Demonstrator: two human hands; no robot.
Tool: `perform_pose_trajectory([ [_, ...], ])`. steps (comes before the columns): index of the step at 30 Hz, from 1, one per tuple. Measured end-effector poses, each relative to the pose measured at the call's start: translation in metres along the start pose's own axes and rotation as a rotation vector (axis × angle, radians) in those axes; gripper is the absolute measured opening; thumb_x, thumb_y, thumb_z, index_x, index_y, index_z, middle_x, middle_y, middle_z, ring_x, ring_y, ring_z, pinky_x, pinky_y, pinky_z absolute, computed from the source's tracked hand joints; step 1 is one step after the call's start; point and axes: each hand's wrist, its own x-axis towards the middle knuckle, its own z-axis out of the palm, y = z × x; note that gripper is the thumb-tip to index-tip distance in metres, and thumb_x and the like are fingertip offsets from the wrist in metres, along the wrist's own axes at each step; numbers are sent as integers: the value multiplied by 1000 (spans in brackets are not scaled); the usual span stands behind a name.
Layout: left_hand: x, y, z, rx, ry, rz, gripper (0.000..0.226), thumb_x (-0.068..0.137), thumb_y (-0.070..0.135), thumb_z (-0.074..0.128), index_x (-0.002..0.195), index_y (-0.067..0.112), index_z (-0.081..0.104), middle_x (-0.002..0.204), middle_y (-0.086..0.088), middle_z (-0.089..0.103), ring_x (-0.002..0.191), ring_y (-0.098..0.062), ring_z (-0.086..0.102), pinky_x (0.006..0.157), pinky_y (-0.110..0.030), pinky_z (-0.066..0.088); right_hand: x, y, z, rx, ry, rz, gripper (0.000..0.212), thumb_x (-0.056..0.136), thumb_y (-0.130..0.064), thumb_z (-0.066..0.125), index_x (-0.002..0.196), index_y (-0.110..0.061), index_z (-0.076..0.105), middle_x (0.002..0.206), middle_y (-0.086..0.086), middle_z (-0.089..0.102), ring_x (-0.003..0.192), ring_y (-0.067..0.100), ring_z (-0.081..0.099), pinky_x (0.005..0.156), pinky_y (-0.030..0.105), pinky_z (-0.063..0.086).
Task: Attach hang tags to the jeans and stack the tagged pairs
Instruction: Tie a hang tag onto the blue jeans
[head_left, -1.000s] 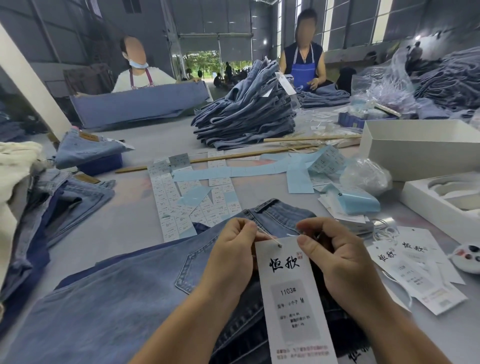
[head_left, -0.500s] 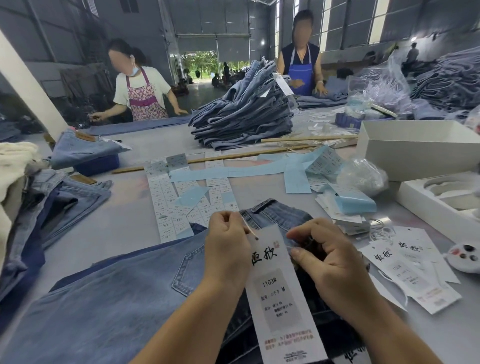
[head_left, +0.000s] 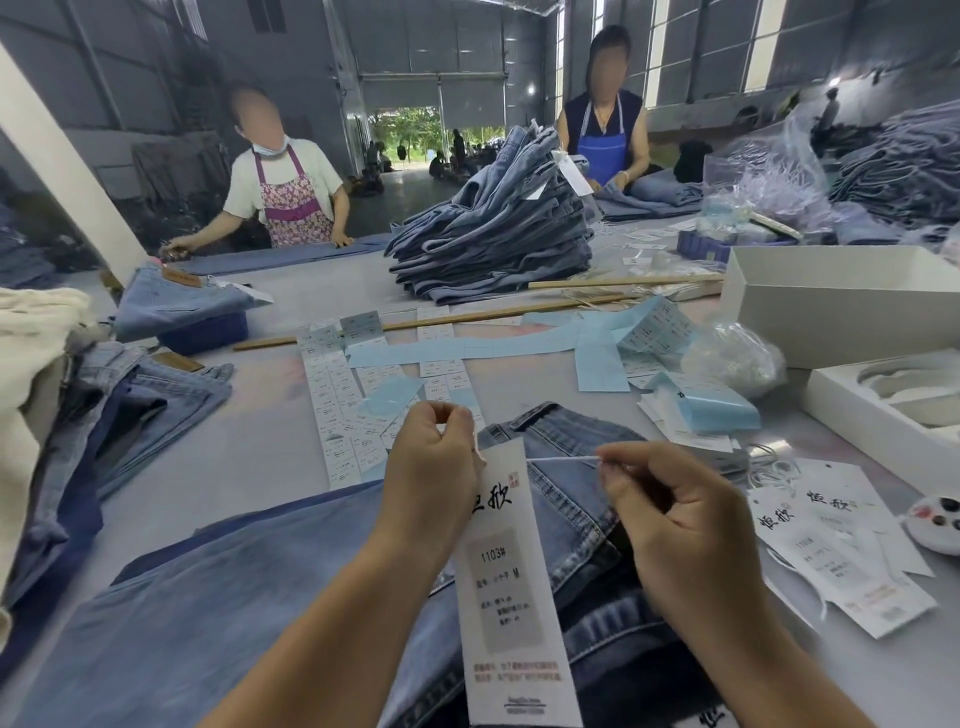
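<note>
Pinching the hang tag (head_left: 511, 582) at its top edge with the left hand (head_left: 434, 467), drawing its white string (head_left: 563, 459) taut with the right hand (head_left: 675, 514), both just above the jeans (head_left: 566, 499) lying on the bench (head_left: 249, 452). Handling thin stiff card (creasing easily) and limp, slippery string; judging the waistband, heavy soft denim, the firmest hold.

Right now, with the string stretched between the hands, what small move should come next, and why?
Probably draw the string on to the right to snug it. The right hand pinches its end, the left hand grips the tag top, and the string runs taut between them above the jeans. Whether it is looped through the jeans cannot be told.
</note>
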Motion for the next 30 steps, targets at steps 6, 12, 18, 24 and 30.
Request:
perform_pose_trajectory([
  [6,-6,5,-1,25,-42,57,14,103,26,46,93,19,53,44,13,52,40,-4,56,37,-18,41,1,-18,8,148,-6,38,26,92,-9,65,87,-34,71,61,-2,66,47,21,55,41,38,46],
  [12,-15,9,9,43,-76,146,15,103,26,48,89,23,53,45,8,54,45,-11,56,39,-20,43,12,-28,11,405,-107,204,17,84,-34,55,87,-32,72,79,4,72,67,21,65,60,35,55],
  [18,-17,17,22,71,-81,268,15,101,29,50,87,27,55,58,5,60,51,-7,55,47,-24,44,9,-29,9,297,-248,288,15,82,-28,78,93,-34,70,83,-1,74,73,18,72,65,40,61],
  [24,-18,26,34,-178,-225,105,18,101,17,52,84,15,56,60,6,61,53,-16,58,45,-26,48,14,-24,-7,416,-105,322,23,85,-5,72,89,-27,69,78,0,76,66,17,73,52,23,55],
  [30,-13,31,38,-485,-257,-4,20,103,14,45,92,4,57,86,-9,75,73,-19,70,60,-28,58,20,-9,-17,216,19,300,25,86,-12,73,100,-31,63,81,-9,74,66,8,72,50,21,55],
])
